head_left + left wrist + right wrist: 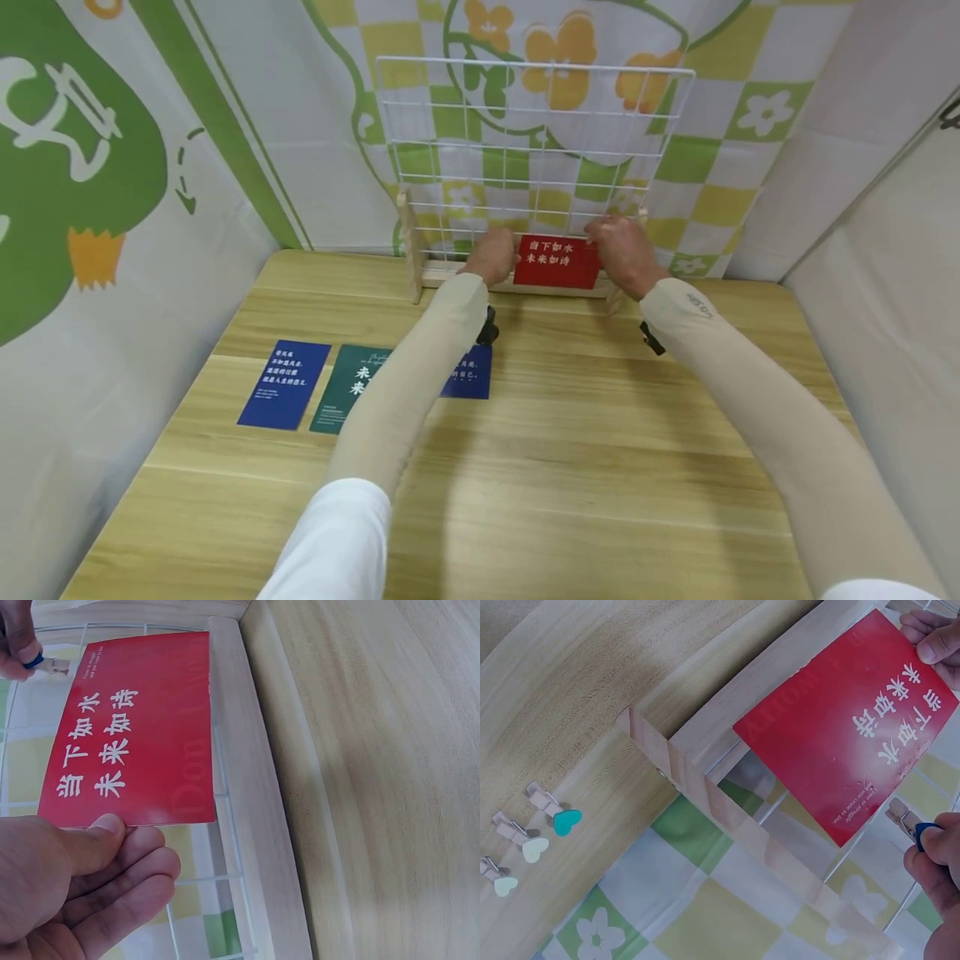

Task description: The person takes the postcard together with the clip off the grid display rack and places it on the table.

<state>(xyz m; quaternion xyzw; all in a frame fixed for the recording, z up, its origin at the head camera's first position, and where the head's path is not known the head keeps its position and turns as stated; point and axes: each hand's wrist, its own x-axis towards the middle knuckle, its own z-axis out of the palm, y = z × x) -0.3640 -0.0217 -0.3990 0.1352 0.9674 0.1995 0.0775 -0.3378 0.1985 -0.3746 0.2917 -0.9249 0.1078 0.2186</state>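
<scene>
A red card (558, 265) with white Chinese writing stands against the lower part of a white wire grid (536, 64) in a wooden stand (411, 254). My left hand (492, 256) pinches the card's left edge, thumb on the printed face, as the left wrist view shows. Near its upper right corner, my right hand (622, 254) pinches a small wooden clothespin (902, 819) with a dark blue piece on it. In both wrist views the clothespin's tip is close to the card's edge and looks apart from it.
A blue card (285, 385), a green card (348, 387) and another blue card (470, 375) lie on the wooden table (585, 467); my left arm partly covers the last two. In the right wrist view, three clothespins with hearts (568, 822) lie beyond the stand's foot.
</scene>
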